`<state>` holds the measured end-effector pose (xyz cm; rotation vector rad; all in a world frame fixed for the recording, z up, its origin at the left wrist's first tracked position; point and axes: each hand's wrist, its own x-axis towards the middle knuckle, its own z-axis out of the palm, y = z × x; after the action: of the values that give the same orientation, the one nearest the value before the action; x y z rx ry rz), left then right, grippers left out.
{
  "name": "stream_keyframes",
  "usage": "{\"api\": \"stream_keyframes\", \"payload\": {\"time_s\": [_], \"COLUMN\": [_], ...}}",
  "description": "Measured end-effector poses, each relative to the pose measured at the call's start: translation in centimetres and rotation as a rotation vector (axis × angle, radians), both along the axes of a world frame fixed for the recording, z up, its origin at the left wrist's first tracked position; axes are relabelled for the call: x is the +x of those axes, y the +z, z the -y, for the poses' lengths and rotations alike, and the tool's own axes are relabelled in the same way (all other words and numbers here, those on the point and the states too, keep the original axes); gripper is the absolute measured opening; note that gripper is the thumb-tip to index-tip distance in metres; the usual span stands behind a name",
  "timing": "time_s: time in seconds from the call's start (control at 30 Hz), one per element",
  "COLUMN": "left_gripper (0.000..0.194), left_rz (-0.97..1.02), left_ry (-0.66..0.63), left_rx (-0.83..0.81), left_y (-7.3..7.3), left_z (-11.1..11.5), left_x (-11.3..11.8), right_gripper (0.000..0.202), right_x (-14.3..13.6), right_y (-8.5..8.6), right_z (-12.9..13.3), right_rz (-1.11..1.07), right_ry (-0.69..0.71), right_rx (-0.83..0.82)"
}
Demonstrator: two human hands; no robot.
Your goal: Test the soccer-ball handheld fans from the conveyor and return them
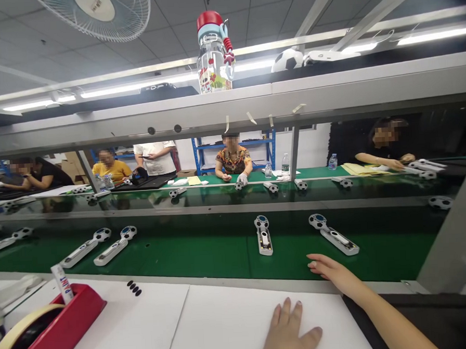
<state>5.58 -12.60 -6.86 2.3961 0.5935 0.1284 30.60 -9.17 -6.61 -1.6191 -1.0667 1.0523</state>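
Note:
My left hand (287, 332) lies flat, palm down and fingers spread, on the white table top (225, 320), holding nothing. My right hand (332, 273) reaches over the table's edge onto the green conveyor belt (190, 255), fingers extended and empty. Nearest to it is a white handle-shaped piece with a football-patterned head (333, 235), lying just beyond the fingertips and apart from them. A second such piece (263, 235) lies to its left, pointing away from me.
More white pieces (114, 246) lie on the belt at left. A red tape dispenser (49, 325) stands at the table's left corner. A grey post (455, 236) slants at right. An overhead shelf carries a bottle (213, 53). Several people sit across the line.

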Motion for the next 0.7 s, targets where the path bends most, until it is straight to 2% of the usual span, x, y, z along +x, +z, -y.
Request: {"api": "stream_keyframes", "payload": {"time_s": [0.17, 0.43, 0.7], "left_gripper": [0.059, 0.059, 0.059], "left_rz": [-0.029, -0.037, -0.025], "left_ry": [-0.020, -0.009, -0.010], "left_rx": [-0.003, -0.002, -0.013], "left_y": [0.7, 0.9, 1.4], "left_z": [0.0, 0.1, 0.3], "left_x": [0.1, 0.1, -0.2], "right_gripper": [0.053, 0.054, 0.055], "right_x": [-0.2, -0.1, -0.4], "right_y": [0.1, -0.1, 0.6], "right_z": [0.1, 0.1, 0.3], "right_rz": [0.025, 0.032, 0.033], "right_ry": [0.008, 0.041, 0.028], "right_rx": [0.009, 0.044, -0.010]}}
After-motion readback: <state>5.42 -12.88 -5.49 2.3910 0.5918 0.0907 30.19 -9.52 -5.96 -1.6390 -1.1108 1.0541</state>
